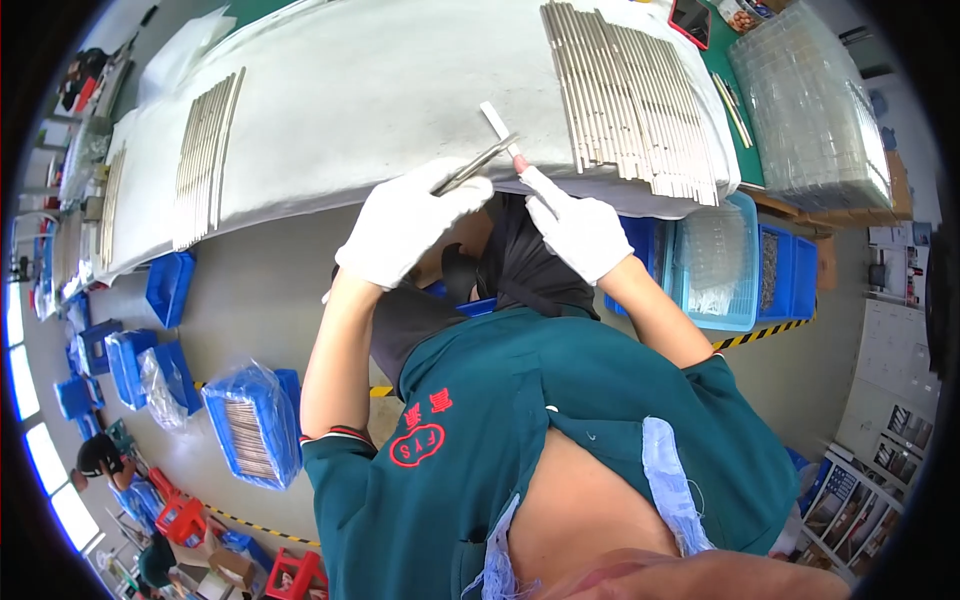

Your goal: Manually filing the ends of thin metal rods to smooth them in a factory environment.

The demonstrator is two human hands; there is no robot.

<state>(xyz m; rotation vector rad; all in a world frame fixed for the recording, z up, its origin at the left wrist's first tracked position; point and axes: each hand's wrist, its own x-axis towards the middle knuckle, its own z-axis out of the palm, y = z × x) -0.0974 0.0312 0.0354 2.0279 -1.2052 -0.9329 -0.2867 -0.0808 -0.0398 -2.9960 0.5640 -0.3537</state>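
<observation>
Both my hands wear white gloves and meet just in front of the table's near edge. My left hand [412, 218] is closed round a slim grey metal rod [474, 167], which points up and to the right. My right hand [578, 228] pinches a narrow white strip [496, 122] by its lower end, with one bare fingertip showing. The rod's tip crosses the strip; whether they touch I cannot tell. Right of my hands, slim metal rods [630, 100] lie side by side on the white-covered table [390, 90]. Another row of rods [208, 155] lies at the left.
Stacked clear plastic trays [805, 110] stand at the right beside a red-edged device [690, 20]. Below the table's right end are a light-blue basket [740, 310] and blue bins [795, 280]. A bagged blue crate of rods [250, 425] sits on the floor at left, near more bins [170, 290].
</observation>
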